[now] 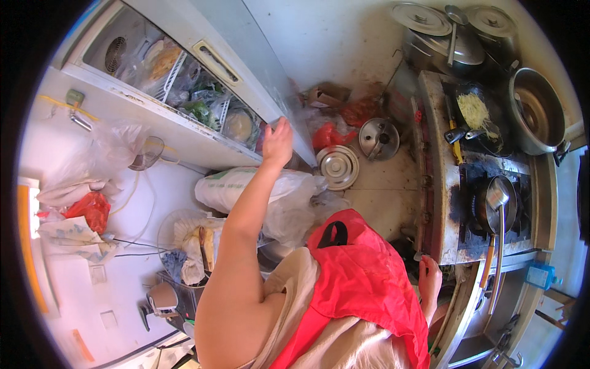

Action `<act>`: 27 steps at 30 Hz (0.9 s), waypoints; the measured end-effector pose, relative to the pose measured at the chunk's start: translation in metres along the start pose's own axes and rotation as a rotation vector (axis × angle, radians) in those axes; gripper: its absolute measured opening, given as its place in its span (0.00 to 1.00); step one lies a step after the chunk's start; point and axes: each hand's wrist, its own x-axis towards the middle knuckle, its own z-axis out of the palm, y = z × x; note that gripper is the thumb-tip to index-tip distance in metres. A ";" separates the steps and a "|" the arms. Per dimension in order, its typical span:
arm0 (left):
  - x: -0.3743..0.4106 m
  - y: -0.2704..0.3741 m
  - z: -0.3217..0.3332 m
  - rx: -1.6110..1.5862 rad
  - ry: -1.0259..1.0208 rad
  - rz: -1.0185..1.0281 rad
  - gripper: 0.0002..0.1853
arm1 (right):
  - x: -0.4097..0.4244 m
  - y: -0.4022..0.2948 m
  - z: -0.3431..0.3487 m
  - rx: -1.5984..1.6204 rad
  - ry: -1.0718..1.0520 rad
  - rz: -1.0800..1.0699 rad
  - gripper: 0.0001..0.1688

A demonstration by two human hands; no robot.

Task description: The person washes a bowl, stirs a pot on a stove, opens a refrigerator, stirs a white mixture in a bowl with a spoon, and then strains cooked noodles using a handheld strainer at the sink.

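Observation:
My left hand [278,144] reaches to the lower end of a refrigerator door [258,83], its fingertips at the door's edge beside the cabinet opening. The hand holds no loose object. Inside the refrigerator lie leafy greens [201,113] in plastic bags, a wrapped pale round item [238,125] and bagged food on white wire shelves [171,77]. Low at my right side is my right hand [429,280], fingers bent, near the corner of the gas stove [449,251]. A small translucent thing is at its fingertips; whether it is gripped cannot be told.
The stove carries a wok of pale shreds [474,108] and a pan [489,221] with a ladle [498,193] across it. Large pots [537,110] stand behind. On the floor are metal lids [339,167], red bags [329,136] and a white sack [226,187].

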 end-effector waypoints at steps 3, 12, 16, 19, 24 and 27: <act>-0.022 -0.017 0.006 -0.005 -0.015 -0.059 0.19 | 0.005 -0.004 0.001 -0.006 -0.010 -0.034 0.10; -0.075 -0.075 0.010 0.110 -0.224 -0.208 0.27 | 0.013 -0.006 0.005 -0.026 -0.019 -0.076 0.10; -0.087 -0.104 0.007 0.159 -0.351 -0.293 0.31 | 0.014 -0.006 0.003 -0.026 -0.030 -0.047 0.10; -0.099 -0.131 0.012 0.203 -0.399 -0.311 0.32 | 0.014 -0.002 -0.001 -0.036 -0.037 -0.060 0.10; -0.084 -0.112 0.003 0.161 -0.487 -0.389 0.34 | 0.011 0.003 -0.004 -0.022 -0.023 0.035 0.10; -0.086 -0.107 0.001 0.164 -0.499 -0.422 0.36 | 0.010 0.006 -0.006 -0.041 -0.044 0.040 0.11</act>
